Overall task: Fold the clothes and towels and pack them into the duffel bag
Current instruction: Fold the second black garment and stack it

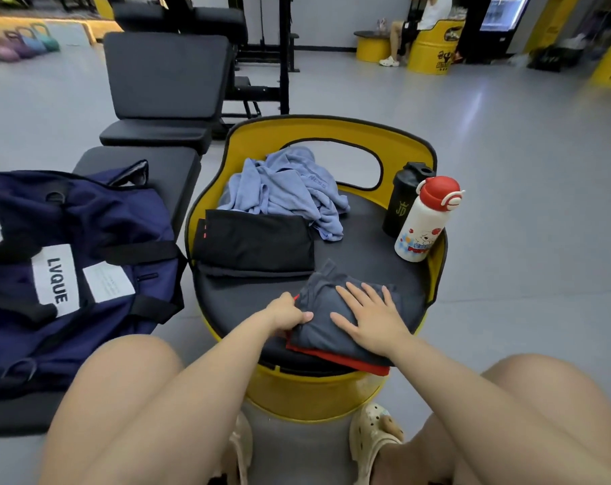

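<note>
Left hand (290, 311) pinches the grey garment (326, 327); right hand (370, 315) presses it, fingers flat. Lifting one-handed could undo the fold

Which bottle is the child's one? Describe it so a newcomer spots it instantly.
Find the yellow barrel seat with a black cushion. At its right edge stand two bottles; the water bottle is nearer, white with a red cap and a cartoon bear, unlike the all-black shaker bottle behind it.

Navy fabric duffel bag (87, 274) cut off at left edge; small print on its white label (108, 281) illegible.
</note>
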The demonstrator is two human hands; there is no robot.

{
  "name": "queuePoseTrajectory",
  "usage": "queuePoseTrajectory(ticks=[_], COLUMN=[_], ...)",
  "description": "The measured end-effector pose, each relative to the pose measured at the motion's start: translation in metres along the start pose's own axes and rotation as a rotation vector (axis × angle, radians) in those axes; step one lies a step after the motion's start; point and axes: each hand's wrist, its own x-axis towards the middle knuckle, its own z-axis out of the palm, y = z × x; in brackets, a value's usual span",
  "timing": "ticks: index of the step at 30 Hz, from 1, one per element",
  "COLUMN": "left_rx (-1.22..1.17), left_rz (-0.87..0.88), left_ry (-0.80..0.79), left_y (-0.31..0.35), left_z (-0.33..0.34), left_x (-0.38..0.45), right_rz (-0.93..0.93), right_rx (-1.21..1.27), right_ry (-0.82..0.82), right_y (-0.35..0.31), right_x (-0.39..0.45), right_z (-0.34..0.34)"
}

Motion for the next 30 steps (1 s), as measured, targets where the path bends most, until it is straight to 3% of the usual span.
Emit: queuePoseTrajectory(ticks=[12, 20, 22, 24, 26, 27, 30], left_rx=[-0.100, -0.124, 0.083, 0.482, 0.687, 0.741, 0.818], left_rz=[-0.058, -0.006, 0.087, 0.338, 0.556, 0.576, 0.451], left_ry=[0.137, 0.225, 0.433, 0.680, 0.658, 0.607, 0.528], left_y=[-0.060, -0.070, -0.067, -0.063, -0.056, -0.054, -0.063], left_z=[-0.034, -0.032, -0.028, -0.024, -0.016, -0.011, -0.005], left_x=[-0.030, -0.039, -0.050, -0.055, -0.055, -0.052, -0.043], right_rz=[-0.102, -0.019, 0.083, 0.176, 0.172, 0.139, 0.022], right_rx=[-0.063, -0.059, -0.010, 0.100, 0.215, 0.252, 0.250], right_ry=[0.073, 0.232, 0.300, 0.324, 0.286, 0.263, 0.211], right_y=[-0.073, -0.082, -0.081, -0.080, -0.080, -0.080, -0.084], right_x=[0.024, 0.013, 0.001, -0.010, -0.015, -0.016, -0.008], right_z=[0.015, 0.021, 0.026, 0.034, 0.040, 0.041, 0.038])
